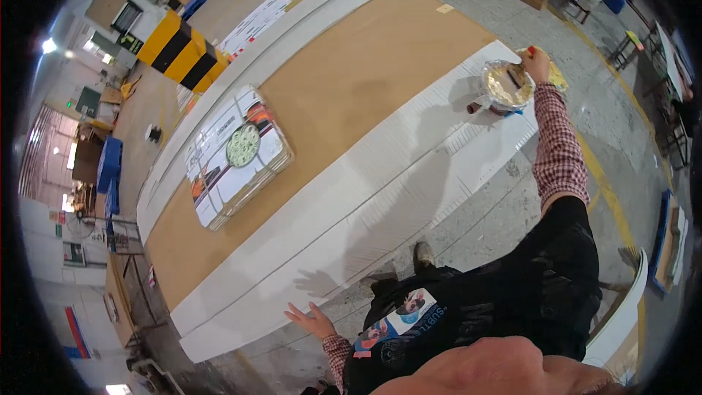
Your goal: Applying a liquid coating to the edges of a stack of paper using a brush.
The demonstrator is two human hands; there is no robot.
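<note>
My right hand point(537, 64) is closed at the far right end of the board, beside a round tub point(504, 85) with clear plastic over its rim and a yellowish inside. A bit of red shows at the fingers, but the rest of what they hold is hidden. Low in the view, my left hand point(311, 320) hovers by the near edge with fingers spread and nothing in it. Between them stretches a large brown sheet point(365, 95) with long white side strips point(314, 230), the near one creased and finely slit.
A strapped stack of printed white cartons point(240, 153) lies on the sheet's left part. Beyond the far edge stands a yellow-and-black striped block point(183, 53). A yellow thing point(558, 77) shows behind my right hand. Grey floor with yellow lines point(607, 197) runs along the right.
</note>
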